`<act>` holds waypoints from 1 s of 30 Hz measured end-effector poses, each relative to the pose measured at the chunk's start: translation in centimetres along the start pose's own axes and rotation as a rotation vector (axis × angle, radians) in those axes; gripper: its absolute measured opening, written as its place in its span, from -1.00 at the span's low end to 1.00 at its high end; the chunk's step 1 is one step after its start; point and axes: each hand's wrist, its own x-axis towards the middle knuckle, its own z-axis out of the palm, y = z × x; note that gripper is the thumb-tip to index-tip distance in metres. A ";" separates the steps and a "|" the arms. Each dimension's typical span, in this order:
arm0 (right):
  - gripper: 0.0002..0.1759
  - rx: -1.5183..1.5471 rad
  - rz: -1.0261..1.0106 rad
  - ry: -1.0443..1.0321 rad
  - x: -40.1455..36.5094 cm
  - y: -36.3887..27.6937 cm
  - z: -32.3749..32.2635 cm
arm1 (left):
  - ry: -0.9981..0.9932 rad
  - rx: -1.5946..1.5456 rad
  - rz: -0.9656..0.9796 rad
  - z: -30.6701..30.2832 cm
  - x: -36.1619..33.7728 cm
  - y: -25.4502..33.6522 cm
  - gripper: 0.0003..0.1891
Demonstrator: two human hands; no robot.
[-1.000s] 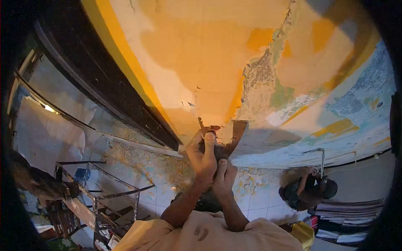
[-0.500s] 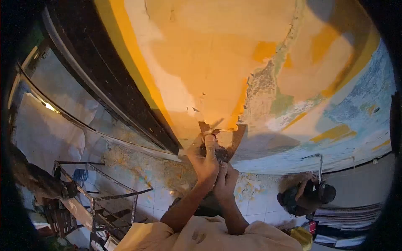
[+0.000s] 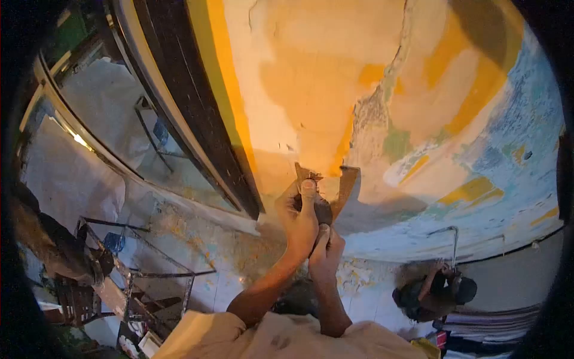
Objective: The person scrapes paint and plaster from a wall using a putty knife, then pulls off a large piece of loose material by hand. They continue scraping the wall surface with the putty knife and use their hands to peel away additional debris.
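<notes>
My left hand is closed on a wide, rusty-brown scraper, its thumb laid along the blade. Lower down, my right hand wraps round the scraper's handle end, close against the left wrist. The blade's flared corners show on both sides of the left hand, and its broad edge is up against the painted wall. Small loose flakes lie on the blade near the thumb. My fingers hide most of the handle.
Cracked, bare plaster runs up the wall right of the blade. A dark frame borders it at left. Below are a metal stand at left, and another person crouching beside stacked striped material at right.
The view has swung slightly, shifting the dark frame rightward. The pale strip that stuck up from the blade by my left thumb no longer shows; both hands keep their grip.
</notes>
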 end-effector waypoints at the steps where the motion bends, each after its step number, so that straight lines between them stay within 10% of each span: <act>1: -0.62 -0.018 -0.079 0.016 1.0 0.8 0.6 | -0.019 -0.025 0.041 0.2 0.9 0.2 -0.62; 5: -0.64 0.103 0.142 -0.050 -0.7 -1.0 -0.6 | -0.015 -0.031 -0.006 -0.7 -0.5 -1.9 -0.62; 16: -0.65 -0.150 -0.095 0.025 0.2 0.4 0.6 | 0.154 -0.045 0.063 0.9 0.9 1.0 -0.66; 30: -0.66 -0.028 -0.029 0.047 -0.4 -3.5 0.8 | -0.178 -0.017 -0.160 -3.3 -0.5 0.1 -0.72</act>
